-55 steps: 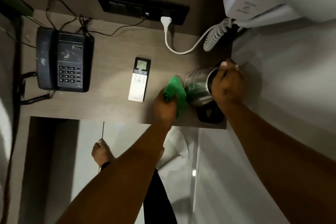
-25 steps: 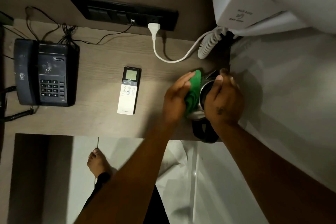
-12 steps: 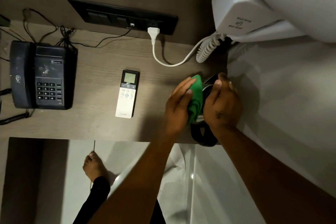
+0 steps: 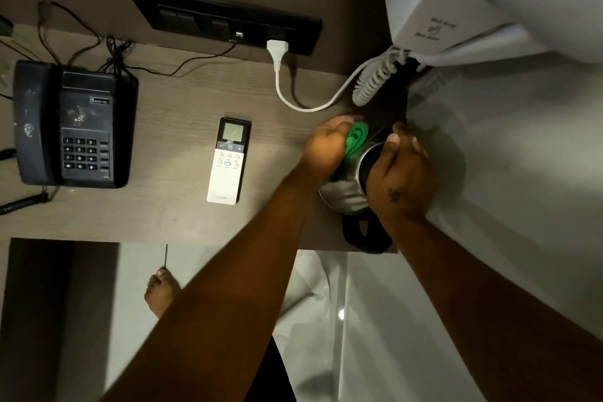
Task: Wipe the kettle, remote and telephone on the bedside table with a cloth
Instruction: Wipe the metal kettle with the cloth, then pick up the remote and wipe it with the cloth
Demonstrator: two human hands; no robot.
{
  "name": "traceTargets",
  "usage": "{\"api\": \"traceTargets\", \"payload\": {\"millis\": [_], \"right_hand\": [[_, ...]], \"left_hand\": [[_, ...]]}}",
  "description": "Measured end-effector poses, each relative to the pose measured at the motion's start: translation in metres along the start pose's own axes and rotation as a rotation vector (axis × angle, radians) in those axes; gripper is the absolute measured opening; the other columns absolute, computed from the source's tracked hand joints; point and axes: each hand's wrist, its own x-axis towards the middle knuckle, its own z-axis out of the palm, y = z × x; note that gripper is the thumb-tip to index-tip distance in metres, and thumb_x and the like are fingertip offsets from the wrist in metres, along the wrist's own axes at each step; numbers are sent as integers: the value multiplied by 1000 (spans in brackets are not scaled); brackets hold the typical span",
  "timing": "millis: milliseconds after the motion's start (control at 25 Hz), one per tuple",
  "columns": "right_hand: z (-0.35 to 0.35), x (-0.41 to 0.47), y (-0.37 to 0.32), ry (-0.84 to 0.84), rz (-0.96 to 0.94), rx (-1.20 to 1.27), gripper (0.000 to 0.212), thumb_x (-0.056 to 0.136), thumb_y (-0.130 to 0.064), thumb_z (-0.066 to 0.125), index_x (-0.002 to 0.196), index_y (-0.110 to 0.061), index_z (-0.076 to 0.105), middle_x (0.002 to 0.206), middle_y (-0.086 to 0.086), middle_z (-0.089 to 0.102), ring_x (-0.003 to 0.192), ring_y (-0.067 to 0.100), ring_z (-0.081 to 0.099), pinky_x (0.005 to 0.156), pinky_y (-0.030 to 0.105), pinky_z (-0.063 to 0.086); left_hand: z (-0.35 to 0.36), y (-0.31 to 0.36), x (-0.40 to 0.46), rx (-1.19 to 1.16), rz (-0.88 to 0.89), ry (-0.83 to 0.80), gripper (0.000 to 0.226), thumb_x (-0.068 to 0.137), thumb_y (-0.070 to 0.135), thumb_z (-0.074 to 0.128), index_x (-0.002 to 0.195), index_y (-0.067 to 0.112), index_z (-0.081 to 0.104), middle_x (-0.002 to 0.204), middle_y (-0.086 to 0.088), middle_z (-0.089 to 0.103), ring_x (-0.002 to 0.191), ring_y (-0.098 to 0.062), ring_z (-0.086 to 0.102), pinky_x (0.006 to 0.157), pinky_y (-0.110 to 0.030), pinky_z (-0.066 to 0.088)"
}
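A steel kettle (image 4: 346,194) with a black handle stands at the right end of the wooden bedside table (image 4: 169,215). My right hand (image 4: 399,178) grips the kettle's top. My left hand (image 4: 326,147) presses a green cloth (image 4: 355,140) against the kettle's upper left side. A white remote (image 4: 228,161) lies mid-table, face up. A black telephone (image 4: 70,124) sits at the table's left end.
A white wall-mounted hair dryer (image 4: 456,3) with a coiled cord hangs above the kettle. Its white plug (image 4: 277,50) sits in a black socket panel (image 4: 222,19) on the back wall. White bedding lies to the right. My bare foot (image 4: 161,292) is on the floor below.
My left hand with the cloth has climbed from the kettle's lower side to its upper side near the rim. My right hand stays on the kettle's top.
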Motion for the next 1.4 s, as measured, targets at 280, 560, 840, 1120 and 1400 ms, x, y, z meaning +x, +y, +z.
{"api": "traceTargets", "payload": {"millis": [280,560,840,1120,1400], "right_hand": [[-1,0,1,12,-12,-5,49,100,-34,25,132,-9,53,126,15,64,117,31,58,96,37,45],[2,0,7,40,-48,30,47,101,-31,26,128,-8,57,122,15,66,113,28,60,95,35,45],[-19,-4,-20,74,-150,91,48,95,-36,46,140,-20,39,143,9,47,131,23,44,111,27,32],[43,-83,-84,-935,387,721,56,63,-56,79,105,-22,69,105,-1,73,90,5,70,77,25,57],[80,-51,-113,-290,-96,338,39,75,-12,74,100,-30,49,88,-15,61,81,16,63,61,3,39]], "left_hand": [[-4,-75,-105,-20,163,244,46,102,48,42,147,37,45,163,3,36,149,-15,34,122,-45,32],[-31,-64,-84,-1,39,328,48,85,12,68,132,19,62,120,-3,69,110,-19,65,100,-45,56],[-95,-43,-145,-559,-152,296,48,80,6,56,127,-4,60,112,-23,69,99,-39,70,73,-46,62],[-147,-26,-156,-626,-137,224,36,85,19,52,113,7,72,109,-20,75,94,-34,74,76,-43,61],[-185,-61,-122,814,82,622,53,89,23,71,137,9,52,137,-11,52,130,-27,44,110,-35,43]]}}
